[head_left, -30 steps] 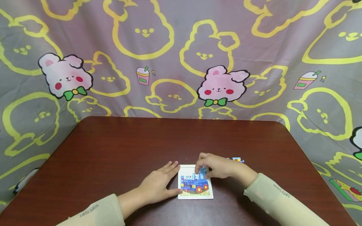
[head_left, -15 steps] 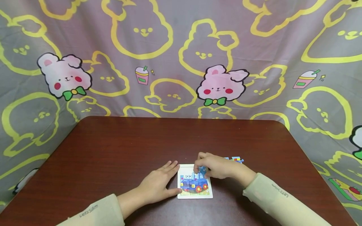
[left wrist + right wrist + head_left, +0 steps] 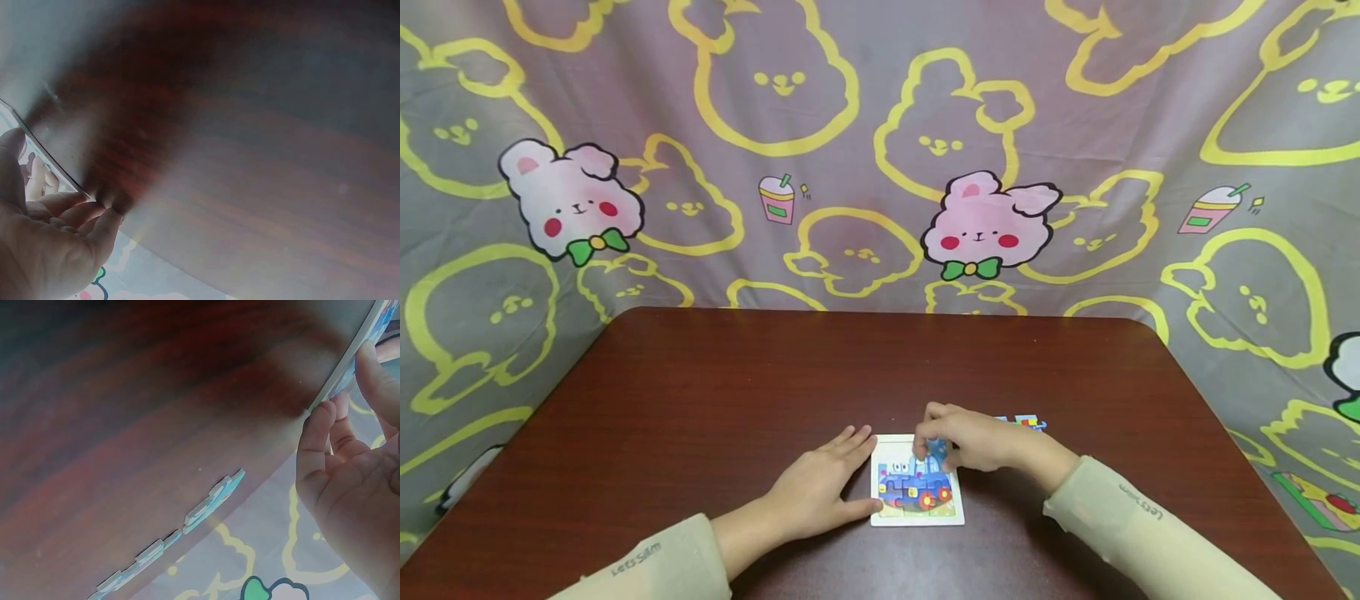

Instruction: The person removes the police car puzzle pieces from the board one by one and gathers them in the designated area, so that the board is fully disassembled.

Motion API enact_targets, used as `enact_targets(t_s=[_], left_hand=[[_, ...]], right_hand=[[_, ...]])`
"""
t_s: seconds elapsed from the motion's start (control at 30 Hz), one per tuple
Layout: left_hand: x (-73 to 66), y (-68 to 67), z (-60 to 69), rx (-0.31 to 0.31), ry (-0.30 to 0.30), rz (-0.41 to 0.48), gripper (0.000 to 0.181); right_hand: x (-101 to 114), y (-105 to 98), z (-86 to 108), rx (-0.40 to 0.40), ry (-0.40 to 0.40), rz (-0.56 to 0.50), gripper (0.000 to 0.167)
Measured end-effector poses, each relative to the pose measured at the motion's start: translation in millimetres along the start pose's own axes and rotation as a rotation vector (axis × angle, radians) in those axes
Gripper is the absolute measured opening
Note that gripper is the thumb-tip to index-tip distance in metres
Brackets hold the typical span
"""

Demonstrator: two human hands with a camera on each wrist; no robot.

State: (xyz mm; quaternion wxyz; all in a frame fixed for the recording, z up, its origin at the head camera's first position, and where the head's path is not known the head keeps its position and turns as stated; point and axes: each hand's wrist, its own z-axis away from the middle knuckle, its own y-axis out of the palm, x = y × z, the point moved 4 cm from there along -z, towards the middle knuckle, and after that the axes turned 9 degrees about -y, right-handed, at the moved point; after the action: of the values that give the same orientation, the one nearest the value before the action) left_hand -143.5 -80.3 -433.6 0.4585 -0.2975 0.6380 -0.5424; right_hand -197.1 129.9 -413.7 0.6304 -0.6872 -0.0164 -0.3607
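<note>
A small jigsaw puzzle in a white-framed tray (image 3: 917,522) lies flat on the table, its pieces forming a blue vehicle with red and yellow wheels. My left hand (image 3: 808,492) rests along the tray's left side, fingers extended, with the thumb at the lower left corner. Over the upper right part, my right hand (image 3: 973,439) has curled fingers and pinches a blue puzzle piece (image 3: 937,454), which the fingers partly cover. A pale area shows at the tray's upper left. In the right wrist view, the right hand (image 3: 356,450) is at the tray's edge (image 3: 340,365).
Loose puzzle pieces (image 3: 1028,421) lie on the table just beyond my right wrist, partly hidden by it. They show as a row of pieces (image 3: 212,500) in the right wrist view. A patterned cloth (image 3: 850,167) hangs behind the dark red-brown table (image 3: 775,367).
Both hands stay almost where they were, the right still at the tray's upper right with the blue puzzle piece. The view has shifted very slightly.
</note>
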Motion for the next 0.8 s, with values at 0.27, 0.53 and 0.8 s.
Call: enact_targets(t_s=[0.27, 0.53, 0.8], left_hand=[[-0.8, 0.0, 0.5, -0.015, 0.005, -0.001, 0.081], [0.0, 0.9, 0.8, -0.013, 0.003, 0.002, 0.082], [-0.5, 0.5, -0.2, -0.004, -0.002, -0.007, 0.081]], right_hand=[[-4.4, 2.4, -1.3, -0.008, -0.018, -0.006, 0.033], [-3.4, 2.6, -1.7, -0.002, -0.006, -0.057, 0.033], [-5.5, -1.0, 1.0, -0.019, 0.004, -0.091, 0.028]])
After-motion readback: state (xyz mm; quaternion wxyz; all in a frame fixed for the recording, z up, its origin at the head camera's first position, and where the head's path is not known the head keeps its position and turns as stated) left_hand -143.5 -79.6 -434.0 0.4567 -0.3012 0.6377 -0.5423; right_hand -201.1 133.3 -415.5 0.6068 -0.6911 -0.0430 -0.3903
